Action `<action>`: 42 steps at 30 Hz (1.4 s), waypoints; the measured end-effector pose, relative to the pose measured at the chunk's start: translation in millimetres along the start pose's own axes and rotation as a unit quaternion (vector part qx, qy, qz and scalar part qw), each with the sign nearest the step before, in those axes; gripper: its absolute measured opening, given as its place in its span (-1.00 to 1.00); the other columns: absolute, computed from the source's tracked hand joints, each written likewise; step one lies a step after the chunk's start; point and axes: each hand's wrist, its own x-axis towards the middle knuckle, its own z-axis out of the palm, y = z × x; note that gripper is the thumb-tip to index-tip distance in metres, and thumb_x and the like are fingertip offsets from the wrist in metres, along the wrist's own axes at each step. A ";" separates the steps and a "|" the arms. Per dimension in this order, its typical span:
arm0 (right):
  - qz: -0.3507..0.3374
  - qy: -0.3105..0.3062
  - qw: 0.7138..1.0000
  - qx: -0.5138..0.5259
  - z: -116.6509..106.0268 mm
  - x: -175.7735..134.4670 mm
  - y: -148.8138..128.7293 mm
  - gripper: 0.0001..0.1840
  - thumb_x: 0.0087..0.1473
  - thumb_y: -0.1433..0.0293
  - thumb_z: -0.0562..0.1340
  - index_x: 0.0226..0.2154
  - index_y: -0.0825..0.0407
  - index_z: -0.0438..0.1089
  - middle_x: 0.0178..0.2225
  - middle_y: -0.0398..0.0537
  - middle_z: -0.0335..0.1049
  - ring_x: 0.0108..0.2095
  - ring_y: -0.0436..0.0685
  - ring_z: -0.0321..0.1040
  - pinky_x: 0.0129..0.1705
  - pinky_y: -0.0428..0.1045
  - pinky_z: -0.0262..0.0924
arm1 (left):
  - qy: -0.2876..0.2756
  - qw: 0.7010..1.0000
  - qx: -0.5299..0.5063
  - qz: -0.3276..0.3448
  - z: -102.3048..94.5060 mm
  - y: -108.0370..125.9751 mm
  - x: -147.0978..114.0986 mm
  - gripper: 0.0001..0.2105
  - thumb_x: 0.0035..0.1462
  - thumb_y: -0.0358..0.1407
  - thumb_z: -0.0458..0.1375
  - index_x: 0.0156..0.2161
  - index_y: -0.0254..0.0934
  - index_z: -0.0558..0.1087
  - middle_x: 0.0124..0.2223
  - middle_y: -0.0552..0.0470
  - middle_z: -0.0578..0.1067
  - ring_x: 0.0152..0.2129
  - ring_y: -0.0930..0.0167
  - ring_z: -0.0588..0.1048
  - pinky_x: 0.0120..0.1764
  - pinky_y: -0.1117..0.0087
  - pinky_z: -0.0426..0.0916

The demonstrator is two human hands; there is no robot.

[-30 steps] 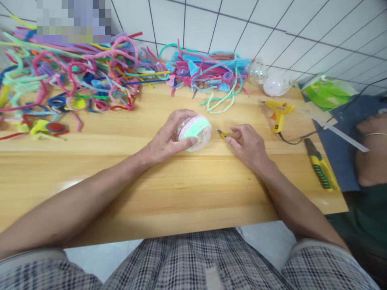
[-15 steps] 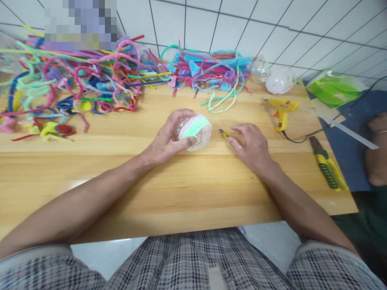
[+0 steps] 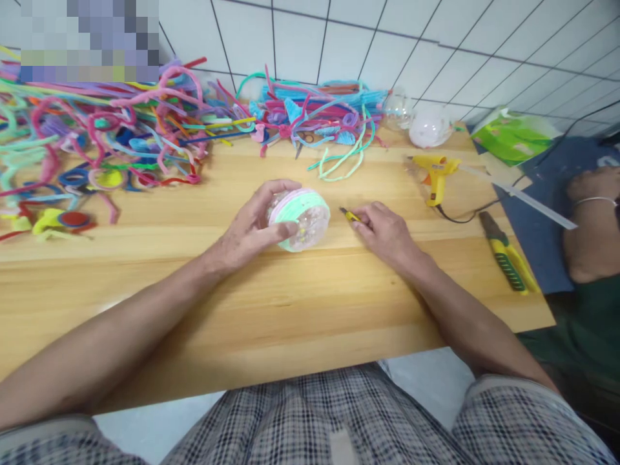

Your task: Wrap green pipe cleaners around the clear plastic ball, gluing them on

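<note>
My left hand [image 3: 249, 226] is closed around a clear plastic ball [image 3: 314, 223], thumb in front and fingers behind. Around the ball's middle run mint green and pale purple fuzzy bands, and small specks show through its clear side. To the right, my right hand [image 3: 386, 234] rests low over the wooden table with its fingers curled on a small yellow utility knife [image 3: 349, 215]. The knife's dark tip points up and left, towards the ball but apart from it. Part of its handle is hidden under my fingers.
Tangled coloured pipe cleaners [image 3: 140, 135] cover the table's back left, with a bundle [image 3: 329, 103] beside them. Two clear balls [image 3: 430, 127] stand at the back. Rightward lie a yellow glue gun [image 3: 437, 177], its cord, and pliers [image 3: 504, 252]. Another person's arm [image 3: 593, 226] is beyond the edge.
The fingers of my right hand have closed further round the utility knife. My left hand has turned the ball slightly, showing more of its clear side. The whole view has shifted a little.
</note>
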 end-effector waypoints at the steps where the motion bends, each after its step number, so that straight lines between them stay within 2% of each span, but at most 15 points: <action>1: 0.005 0.002 1.000 0.013 0.5 0.1 0.8 -0.81 0.34 0.34 0.26 -0.09 -0.01 0.59 -0.16 0.11 0.64 -0.14 0.30 0.56 -0.05 0.16 0.43 | -0.007 1.000 -0.010 -0.013 0.8 3.8 -0.2 -0.31 0.19 0.00 0.46 0.34 -0.16 0.43 0.28 -0.11 0.56 0.17 0.15 0.57 0.20 0.23 0.52; 4: 0.042 0.032 0.996 0.078 0.4 1.4 1.3 -0.92 0.29 0.35 0.29 -0.19 -0.04 0.53 -0.21 0.02 0.59 -0.22 0.21 0.48 -0.09 0.11 0.37 | -0.049 0.996 -0.044 -0.062 4.0 15.5 -0.8 -0.32 0.15 -0.03 0.47 0.33 -0.14 0.47 0.31 -0.11 0.56 0.21 0.10 0.56 0.21 0.20 0.53; 6: 0.084 0.056 0.979 0.175 -2.0 3.9 -2.6 -0.92 0.27 0.28 0.33 -0.23 -0.08 0.47 -0.30 -0.09 0.54 -0.30 0.14 0.42 -0.18 0.06 0.33 | -0.090 0.989 -0.066 -0.100 7.2 23.1 -1.6 -0.36 0.13 -0.04 0.47 0.29 -0.14 0.51 0.29 -0.10 0.59 0.21 0.08 0.57 0.20 0.17 0.53; 8: 0.118 0.071 0.944 0.301 -6.6 7.3 -11.4 -0.83 0.23 0.20 0.37 -0.24 -0.10 0.43 -0.33 -0.16 0.53 -0.34 0.10 0.38 -0.24 0.02 0.31 | -0.130 0.979 -0.090 -0.132 11.5 29.5 -3.4 -0.36 0.13 -0.05 0.47 0.28 -0.14 0.51 0.27 -0.10 0.60 0.20 0.08 0.57 0.18 0.16 0.54; 10: 0.134 0.087 0.900 0.406 -12.2 10.6 -24.5 -0.77 0.18 0.18 0.41 -0.26 -0.11 0.40 -0.26 -0.16 0.60 -0.35 0.06 0.36 -0.30 -0.02 0.29 | -0.157 0.969 -0.116 -0.154 17.0 34.2 -6.0 -0.36 0.13 -0.05 0.45 0.29 -0.13 0.50 0.27 -0.10 0.60 0.20 0.09 0.57 0.17 0.16 0.53; 14: 0.142 0.100 0.829 0.532 -18.7 14.7 -54.3 -0.73 0.06 0.23 0.46 -0.26 -0.10 0.40 -0.13 -0.15 0.65 -0.39 0.00 0.31 -0.43 -0.08 0.21 | -0.186 0.951 -0.171 -0.176 29.6 39.3 -12.1 -0.37 0.11 -0.08 0.42 0.28 -0.12 0.51 0.30 -0.07 0.59 0.25 0.10 0.52 0.20 0.17 0.47; 17: 0.142 0.077 0.799 0.579 -17.2 17.4 -72.7 -0.71 0.04 0.23 0.47 -0.27 -0.09 0.39 -0.13 -0.13 0.66 -0.36 0.00 0.36 -0.43 -0.09 0.22 | -0.195 0.942 -0.195 -0.189 36.9 41.9 -15.5 -0.38 0.10 -0.08 0.41 0.27 -0.12 0.52 0.26 -0.05 0.59 0.20 0.13 0.52 0.16 0.20 0.44; 22: 0.132 0.057 0.771 0.621 -12.7 22.7 -93.4 -0.71 -0.02 0.29 0.51 -0.31 -0.09 0.41 -0.27 -0.19 0.65 -0.39 -0.01 0.35 -0.42 -0.12 0.23 | -0.218 0.930 -0.224 -0.195 41.0 41.2 -16.6 -0.43 0.09 -0.11 0.40 0.22 -0.15 0.52 0.18 -0.04 0.59 0.10 0.19 0.53 0.12 0.24 0.41; 25: 0.142 0.025 0.747 0.648 -12.9 24.3 -96.9 -0.65 -0.07 0.26 0.58 -0.32 -0.09 0.45 -0.37 -0.22 0.60 -0.37 -0.01 0.38 -0.38 -0.14 0.26 | -0.219 0.920 -0.256 -0.201 40.3 38.4 -15.8 -0.42 0.04 -0.14 0.41 0.19 -0.17 0.51 0.16 -0.05 0.60 0.04 0.23 0.54 0.07 0.27 0.41; 28: 0.155 0.010 0.729 0.667 -14.4 26.6 -92.1 -0.52 -0.12 0.15 0.67 -0.38 -0.08 0.42 -0.39 -0.23 0.56 -0.40 -0.01 0.38 -0.37 -0.12 0.30 | -0.224 0.907 -0.280 -0.220 39.4 38.2 -14.9 -0.42 0.01 -0.15 0.41 0.17 -0.19 0.51 0.11 -0.04 0.60 -0.03 0.28 0.54 0.00 0.32 0.40; 32: 0.156 0.028 0.732 0.662 -17.3 32.5 -78.6 -0.41 -0.18 0.07 0.73 -0.45 -0.07 0.38 -0.43 -0.24 0.47 -0.44 -0.03 0.32 -0.41 -0.10 0.30 | -0.247 0.899 -0.273 -0.238 39.3 40.0 -13.7 -0.41 -0.02 -0.15 0.43 0.15 -0.20 0.51 0.07 -0.04 0.61 -0.07 0.29 0.54 -0.06 0.34 0.39; 37: 0.123 0.067 0.753 0.642 -24.1 35.7 -67.5 -0.44 -0.16 0.11 0.74 -0.43 -0.06 0.41 -0.55 -0.31 0.36 -0.54 -0.08 0.22 -0.46 -0.12 0.18 | -0.248 0.917 -0.219 -0.224 37.1 39.4 -12.8 -0.41 0.04 -0.11 0.41 0.18 -0.17 0.51 0.10 -0.04 0.60 -0.01 0.25 0.53 -0.04 0.32 0.39; 39: 0.098 0.103 0.778 0.612 -28.6 34.3 -66.7 -0.48 -0.14 0.10 0.73 -0.36 -0.08 0.48 -0.55 -0.33 0.38 -0.55 -0.08 0.23 -0.46 -0.12 0.18 | -0.241 0.928 -0.195 -0.209 35.1 38.9 -12.2 -0.42 0.08 -0.09 0.40 0.21 -0.16 0.51 0.13 -0.04 0.60 0.03 0.23 0.53 -0.01 0.31 0.40; 42: 0.061 0.143 0.835 0.527 -37.3 30.2 -69.5 -0.55 -0.05 0.05 0.69 -0.27 -0.10 0.59 -0.50 -0.31 0.43 -0.54 -0.06 0.25 -0.46 -0.09 0.21 | -0.232 0.939 -0.170 -0.191 32.6 39.1 -11.3 -0.42 0.14 -0.09 0.39 0.25 -0.15 0.49 0.18 -0.05 0.59 0.09 0.20 0.53 0.04 0.29 0.42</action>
